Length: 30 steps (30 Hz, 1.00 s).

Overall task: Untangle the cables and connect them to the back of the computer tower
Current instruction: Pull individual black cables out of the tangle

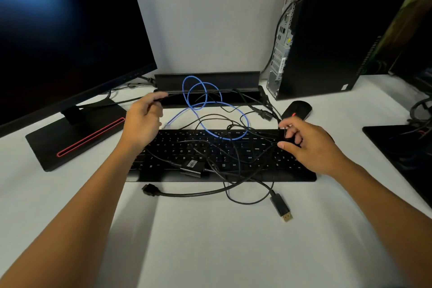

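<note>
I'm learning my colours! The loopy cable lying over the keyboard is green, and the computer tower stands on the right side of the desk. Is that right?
Almost. The loopy cable is blue, not green, as the head view shows. It does lie looped over the back of the keyboard, and the computer tower does stand on the right side of the desk.

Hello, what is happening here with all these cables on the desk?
A person is sorting a tangle of cables that lies over the keyboard. The left hand pinches a black cable near the monitor stand, and the right hand grips a small black connector at the keyboard's right end. The blue cable lies looped in the tangle, and a gold-tipped plug lies free on the desk. The computer tower stands behind with its rear panel in view; one black cable runs up its back.
</note>
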Tool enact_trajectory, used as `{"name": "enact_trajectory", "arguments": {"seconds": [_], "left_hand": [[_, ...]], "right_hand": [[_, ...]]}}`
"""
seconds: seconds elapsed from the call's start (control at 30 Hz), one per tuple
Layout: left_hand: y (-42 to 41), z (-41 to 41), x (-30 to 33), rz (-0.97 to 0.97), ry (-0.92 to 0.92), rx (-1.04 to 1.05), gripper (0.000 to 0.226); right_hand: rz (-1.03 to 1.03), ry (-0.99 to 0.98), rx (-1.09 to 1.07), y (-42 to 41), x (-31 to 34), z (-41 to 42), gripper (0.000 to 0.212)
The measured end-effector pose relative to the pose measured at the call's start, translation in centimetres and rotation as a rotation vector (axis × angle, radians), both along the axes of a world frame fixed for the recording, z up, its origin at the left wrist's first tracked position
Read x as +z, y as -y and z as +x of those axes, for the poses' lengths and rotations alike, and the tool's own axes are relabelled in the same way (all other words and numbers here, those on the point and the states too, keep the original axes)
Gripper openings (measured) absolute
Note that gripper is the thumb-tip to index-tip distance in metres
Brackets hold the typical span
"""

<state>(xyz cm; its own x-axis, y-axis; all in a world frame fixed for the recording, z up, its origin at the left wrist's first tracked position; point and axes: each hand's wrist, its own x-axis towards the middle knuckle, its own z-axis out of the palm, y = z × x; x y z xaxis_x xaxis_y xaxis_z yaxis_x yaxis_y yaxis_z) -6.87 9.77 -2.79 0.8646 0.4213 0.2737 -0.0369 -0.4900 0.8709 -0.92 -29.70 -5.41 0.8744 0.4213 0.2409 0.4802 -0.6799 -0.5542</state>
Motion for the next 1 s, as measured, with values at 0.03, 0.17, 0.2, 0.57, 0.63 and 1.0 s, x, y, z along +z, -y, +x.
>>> {"name": "enact_trajectory", "arguments": {"seconds": [0.03,0.17,0.2,0.57,0.63,1.0], "left_hand": [[-0.2,-0.1,0.1,-0.097,0.032,-0.006,0.039],[-0.7,-0.4,0.7,-0.363,0.131,-0.057,0.028],[-0.9,-0.4,0.6,-0.319,0.104,-0.050,0.027],[5.2,-0.4,2.2,0.363,-0.006,-0.220,0.026],[8.9,-1.2,3.3,0.386,0.108,-0.377,0.025],[19.7,3.3,2.6,1.083,-0.194,-0.581,0.024]], "right_hand": [[0.026,-0.012,-0.015,0.0,-0.1,0.1,0.047],[0.146,-0.090,-0.123,0.2,0.1,0.8,0.069],[0.134,-0.114,-0.127,0.4,0.2,0.9,0.061],[0.097,0.006,-0.056,0.6,1.1,0.6,0.038],[0.124,0.002,-0.036,0.2,1.4,0.2,0.043],[0.017,-0.047,0.180,2.6,1.9,0.5,0.046]]}}
